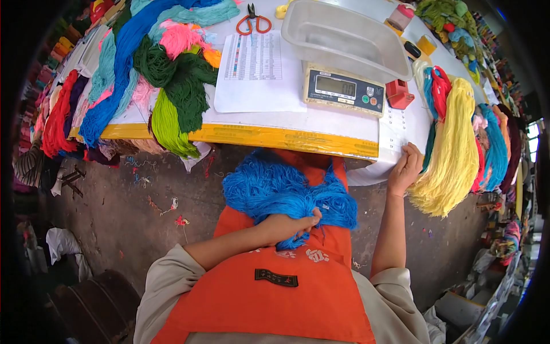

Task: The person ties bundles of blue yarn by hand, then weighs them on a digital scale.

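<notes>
A hank of bright blue yarn (266, 186) lies across my lap on the orange apron. My left hand (289, 226) is closed around its gathered middle, and loose strands spread to both sides. At the table's front right edge, my right hand (405, 169) rests with bent fingers pressed together on a white label sheet (395, 135) printed with small marks. Just right of that hand hangs a pale yellow hank (452, 149). Behind the sheet sit a red tape dispenser (399, 94) and a digital scale (344, 89) carrying a clear plastic tub (346, 40).
Red-handled snips (253, 22) and a printed colour chart (258, 71) lie on the white table, whose front edge has yellow tape (258, 136). Dark green yarn (183, 86) and other hanks drape over the left side. Yarn scraps (181, 220) litter the floor.
</notes>
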The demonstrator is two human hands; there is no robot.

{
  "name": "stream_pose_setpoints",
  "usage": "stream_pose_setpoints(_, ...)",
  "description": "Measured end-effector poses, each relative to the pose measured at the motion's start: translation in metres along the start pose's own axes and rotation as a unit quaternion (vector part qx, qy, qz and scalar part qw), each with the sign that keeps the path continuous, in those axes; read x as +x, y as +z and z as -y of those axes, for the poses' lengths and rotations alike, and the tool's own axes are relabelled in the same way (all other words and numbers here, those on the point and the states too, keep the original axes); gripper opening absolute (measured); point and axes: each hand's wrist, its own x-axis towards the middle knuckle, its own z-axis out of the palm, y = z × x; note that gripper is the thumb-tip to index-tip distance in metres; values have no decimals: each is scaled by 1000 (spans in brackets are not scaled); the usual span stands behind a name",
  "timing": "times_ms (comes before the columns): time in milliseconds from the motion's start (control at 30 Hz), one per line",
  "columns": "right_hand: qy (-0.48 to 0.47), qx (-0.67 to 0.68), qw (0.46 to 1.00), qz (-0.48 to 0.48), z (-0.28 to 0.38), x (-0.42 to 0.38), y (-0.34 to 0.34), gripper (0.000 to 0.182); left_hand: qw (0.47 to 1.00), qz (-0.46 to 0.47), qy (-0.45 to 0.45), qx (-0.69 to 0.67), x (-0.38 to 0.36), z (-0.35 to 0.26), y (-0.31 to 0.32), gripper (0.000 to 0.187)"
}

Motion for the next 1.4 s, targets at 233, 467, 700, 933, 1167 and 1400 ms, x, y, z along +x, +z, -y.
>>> stream_pose_setpoints(233,1,4,1000,4,-1,0,0,14,999,-32,21,-10,-1,-2,1,20)
stream_pose_setpoints(467,-6,11,1000,0,-2,0,1,13,999,-36,-1,-5,-2,-5,1,20)
stream_pose_setpoints(700,-6,8,1000,0,-3,0,1,13,999,-35,24,-27,-2,-3,1,17)
stream_pose_setpoints(933,0,3,1000,3,-1,0,0,13,999,-35,6,-15,-6,-10,2,18)
stream_pose_setpoints(1167,0,6,1000,0,-3,0,0,13,999,-29,15,-25,-3,-7,2,17)
stream_pose_setpoints(1400,-3,-3,1000,-1,-7,-1,0,14,999,-32,16,2,-6,-9,3,19)
